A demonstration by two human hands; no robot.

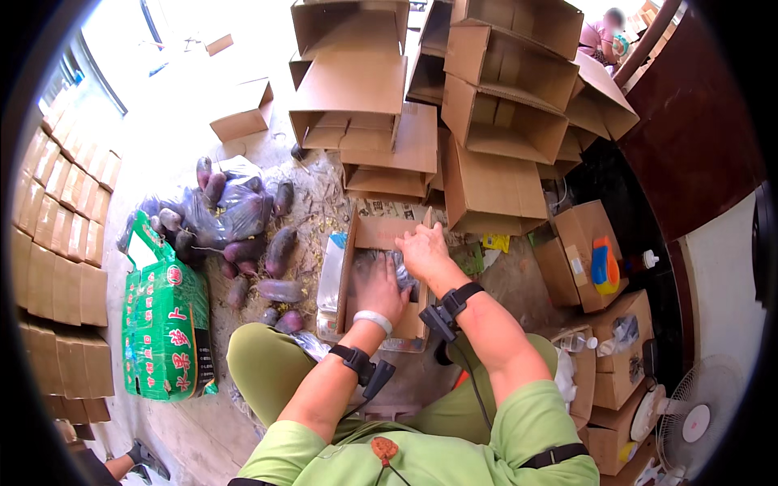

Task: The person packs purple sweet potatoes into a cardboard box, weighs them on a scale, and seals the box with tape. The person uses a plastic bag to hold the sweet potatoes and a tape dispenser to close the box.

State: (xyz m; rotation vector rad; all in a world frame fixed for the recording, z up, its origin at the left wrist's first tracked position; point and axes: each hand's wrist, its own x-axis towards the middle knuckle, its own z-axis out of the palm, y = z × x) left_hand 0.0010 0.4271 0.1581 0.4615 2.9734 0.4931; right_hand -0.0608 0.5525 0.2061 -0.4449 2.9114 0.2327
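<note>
An uncovered cardboard box (380, 234) stands before me between my knees, with dark plastic wrapping (404, 273) visible inside. My left hand (384, 290) reaches into it, fingers spread flat over the wrapped contents, which it largely hides. At the far right corner, the bent fingers of my right hand (422, 252) grip the box's side edge. Left of the box, several purple radishes (281, 252) lie loose on the floor. More sit in and around a clear plastic bag (228, 209).
Stacked cardboard boxes (349, 82) rise ahead, with another stack (495, 182) beside them. A green printed bag (167, 331) stands left, before a wall of taped cartons (70, 231). On the right are a tape dispenser (603, 265) and a fan (696, 422). A person (598, 39) sits far right.
</note>
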